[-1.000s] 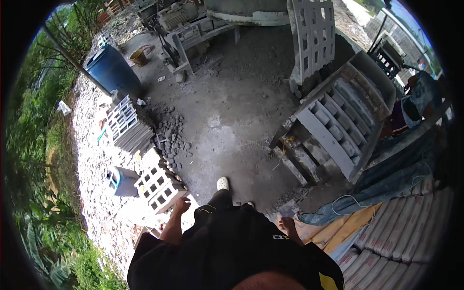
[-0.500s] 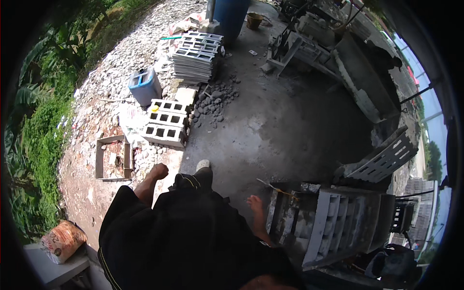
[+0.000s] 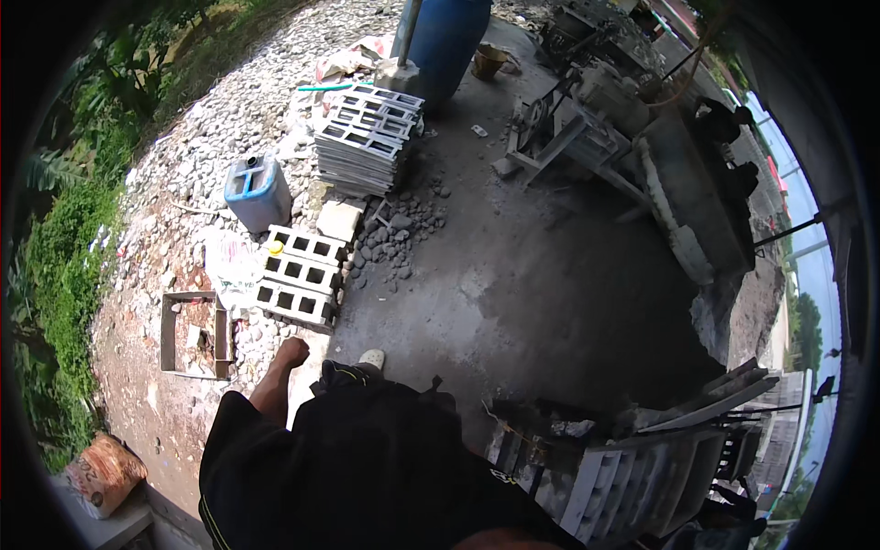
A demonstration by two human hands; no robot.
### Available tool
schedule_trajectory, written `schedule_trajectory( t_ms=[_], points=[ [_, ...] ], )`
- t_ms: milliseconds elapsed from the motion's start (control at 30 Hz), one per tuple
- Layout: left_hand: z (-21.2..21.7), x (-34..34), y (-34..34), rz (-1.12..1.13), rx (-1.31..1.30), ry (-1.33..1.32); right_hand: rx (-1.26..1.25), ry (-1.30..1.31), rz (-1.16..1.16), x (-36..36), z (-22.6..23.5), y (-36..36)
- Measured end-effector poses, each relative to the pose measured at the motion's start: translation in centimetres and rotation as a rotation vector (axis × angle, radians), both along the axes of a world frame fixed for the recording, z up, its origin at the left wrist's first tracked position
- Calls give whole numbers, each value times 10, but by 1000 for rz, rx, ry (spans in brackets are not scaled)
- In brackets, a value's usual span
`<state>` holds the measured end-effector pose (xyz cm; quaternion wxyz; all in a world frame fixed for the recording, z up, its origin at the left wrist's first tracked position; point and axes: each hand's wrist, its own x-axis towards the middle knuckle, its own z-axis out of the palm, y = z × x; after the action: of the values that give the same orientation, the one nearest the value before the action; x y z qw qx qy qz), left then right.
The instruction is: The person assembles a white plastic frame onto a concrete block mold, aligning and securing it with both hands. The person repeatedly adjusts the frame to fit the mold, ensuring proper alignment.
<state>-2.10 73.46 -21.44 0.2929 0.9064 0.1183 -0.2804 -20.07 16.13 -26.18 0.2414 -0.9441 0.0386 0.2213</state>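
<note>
A view looking straight down from a person's head onto an outdoor work yard with a grey concrete floor (image 3: 550,275). The person wears a black shirt that fills the lower middle of the picture. The left hand (image 3: 292,352) hangs at the end of a bare forearm stretched down and slightly forward along the body; its fingers are curled into a loose fist, and nothing is held in it. The right hand is out of view, hidden below the torso. One foot in a pale shoe (image 3: 371,359) shows just ahead of the shirt. Nearest the left hand, just beyond the knuckles, two hollow concrete blocks (image 3: 298,280) lie side by side on the ground, their square holes facing up. To their left sits an open rectangular wooden frame (image 3: 194,335) on reddish gravel. Farther ahead stand a blue plastic jerrycan (image 3: 258,192), a stack of grey block pallets (image 3: 365,140) and a large blue barrel (image 3: 449,37). Loose rubble (image 3: 399,229) is scattered beside the stack.
</note>
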Motion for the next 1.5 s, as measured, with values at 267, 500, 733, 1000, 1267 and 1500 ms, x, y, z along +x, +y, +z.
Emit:
schedule_trajectory(
  t_ms=[267,500,733,1000,1267,1500],
  points=[
    [36,121,-17,222,-131,-182,734,63,-524,188,52,40],
    [51,145,-56,150,24,-107,612,361,-515,309,21,-7],
    [41,327,-35,86,183,-214,709,139,-728,332,71,-14],
    [-54,659,-74,-396,306,-615,-617,559,439,193,137,57],
    [-118,716,-8,-802,587,-568,95,409,-689,188,198,154],
    [-5,730,-10,-572,255,-472,407,506,-1543,216,187,194]
  ],
)
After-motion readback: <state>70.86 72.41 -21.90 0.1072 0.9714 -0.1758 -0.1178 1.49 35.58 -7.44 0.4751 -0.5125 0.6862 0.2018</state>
